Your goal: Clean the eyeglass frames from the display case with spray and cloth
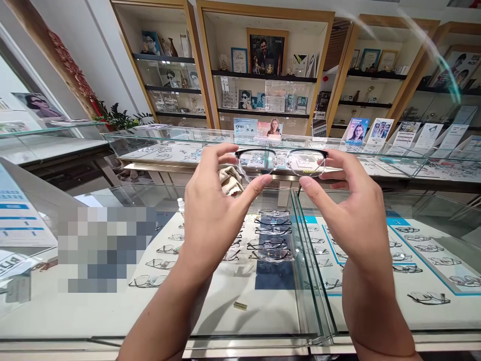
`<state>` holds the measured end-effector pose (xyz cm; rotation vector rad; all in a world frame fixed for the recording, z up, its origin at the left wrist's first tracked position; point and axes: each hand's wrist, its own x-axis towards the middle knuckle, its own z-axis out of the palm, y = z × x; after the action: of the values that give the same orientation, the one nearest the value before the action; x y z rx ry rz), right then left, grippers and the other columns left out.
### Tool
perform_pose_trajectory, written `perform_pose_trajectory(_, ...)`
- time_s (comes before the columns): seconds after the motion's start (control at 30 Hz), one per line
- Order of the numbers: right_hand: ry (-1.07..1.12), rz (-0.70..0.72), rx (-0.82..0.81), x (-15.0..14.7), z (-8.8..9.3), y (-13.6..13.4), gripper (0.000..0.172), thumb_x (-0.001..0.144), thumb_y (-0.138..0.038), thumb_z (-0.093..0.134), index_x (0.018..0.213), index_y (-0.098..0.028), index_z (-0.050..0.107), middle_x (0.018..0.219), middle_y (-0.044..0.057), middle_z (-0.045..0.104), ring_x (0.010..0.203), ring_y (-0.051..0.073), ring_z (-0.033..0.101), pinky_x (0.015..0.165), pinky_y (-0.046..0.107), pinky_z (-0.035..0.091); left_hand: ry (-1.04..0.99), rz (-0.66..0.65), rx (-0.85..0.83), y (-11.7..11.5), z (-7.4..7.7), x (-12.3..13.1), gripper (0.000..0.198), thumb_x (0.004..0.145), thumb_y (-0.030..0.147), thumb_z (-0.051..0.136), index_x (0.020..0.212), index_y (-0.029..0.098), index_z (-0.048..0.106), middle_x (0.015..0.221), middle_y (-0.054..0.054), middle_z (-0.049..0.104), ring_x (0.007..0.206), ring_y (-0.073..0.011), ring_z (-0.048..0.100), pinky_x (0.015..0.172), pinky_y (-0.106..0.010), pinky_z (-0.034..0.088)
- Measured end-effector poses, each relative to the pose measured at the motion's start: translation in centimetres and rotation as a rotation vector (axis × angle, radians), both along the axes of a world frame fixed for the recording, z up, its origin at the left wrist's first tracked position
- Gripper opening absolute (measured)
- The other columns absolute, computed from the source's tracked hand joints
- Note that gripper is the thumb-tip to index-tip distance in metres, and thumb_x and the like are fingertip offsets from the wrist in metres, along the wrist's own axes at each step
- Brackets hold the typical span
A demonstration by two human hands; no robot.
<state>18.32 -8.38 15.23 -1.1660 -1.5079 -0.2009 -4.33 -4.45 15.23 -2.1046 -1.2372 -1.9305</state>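
Observation:
I hold a pair of glasses (281, 161) with a dark top rim and clear lenses up in front of me, over a glass display counter (300, 281). My left hand (214, 200) pinches the left end of the frame between thumb and fingers. A beige cloth (230, 180) shows behind that hand; whether the hand holds it I cannot tell. My right hand (349, 205) pinches the right end of the frame the same way. A small yellow label sits on the right lens.
Under the counter glass lie several rows of glasses (268, 240) on white and blue trays. A second glass counter (169, 145) stands behind, with leaflets (379, 131) on it. Wooden wall shelves (263, 75) carry pictures and certificates. A blurred patch (101, 245) sits at the left.

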Motion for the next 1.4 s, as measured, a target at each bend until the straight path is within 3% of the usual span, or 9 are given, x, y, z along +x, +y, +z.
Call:
perform_pose_trajectory(0.3, 0.012, -0.003, -0.005, -0.1, 0.0, 0.1, 0.054, 0.100, -0.060, 0.076, 0.146, -0.033, 0.069, 0.137, 0.011, 0.079, 0.110, 0.034, 0.079, 0.099, 0.060, 0.065, 0.000, 0.015, 0.023, 0.6, -0.3, 0.0, 0.061, 0.089, 0.070, 0.088, 0.130, 0.030, 0.070, 0.123, -0.007, 0.077, 0.119, -0.0310, 0.074, 0.104, -0.047, 0.062)
perform_pose_trajectory(0.83, 0.021, -0.007, -0.166, -0.3, 0.0, 0.0, 0.060, 0.103, -0.061, 0.069, 0.156, -0.032, 0.064, 0.147, 0.014, 0.076, 0.119, 0.039, 0.078, 0.105, 0.064, 0.062, 0.012, 0.062, 0.097, 0.1, 0.1, 0.7, 0.055, 0.089, 0.064, 0.091, 0.132, 0.035, 0.069, 0.122, -0.007, 0.071, 0.117, -0.0304, 0.069, 0.099, -0.049, 0.062)
perform_pose_trajectory(1.2, -0.010, -0.012, -0.036, -0.3, -0.4, 0.4, 0.058, 0.104, -0.059, 0.071, 0.155, -0.034, 0.060, 0.145, 0.011, 0.078, 0.110, 0.035, 0.080, 0.101, 0.062, 0.065, -0.022, -0.014, 0.066, 1.0, -0.2, 0.8, 0.059, 0.091, 0.066, 0.088, 0.138, 0.038, 0.068, 0.129, -0.008, 0.071, 0.127, -0.0328, 0.067, 0.105, -0.051, 0.063)
perform_pose_trajectory(1.4, 0.042, 0.034, 0.013, -0.5, -0.3, 0.5, 0.052, 0.108, -0.060, 0.065, 0.153, -0.034, 0.062, 0.148, 0.012, 0.074, 0.119, 0.035, 0.077, 0.105, 0.058, 0.064, -0.017, 0.007, 0.146, 2.1, -0.1, 0.7, 0.062, 0.089, 0.071, 0.087, 0.139, 0.038, 0.067, 0.134, -0.009, 0.072, 0.131, -0.0329, 0.069, 0.111, -0.053, 0.063)
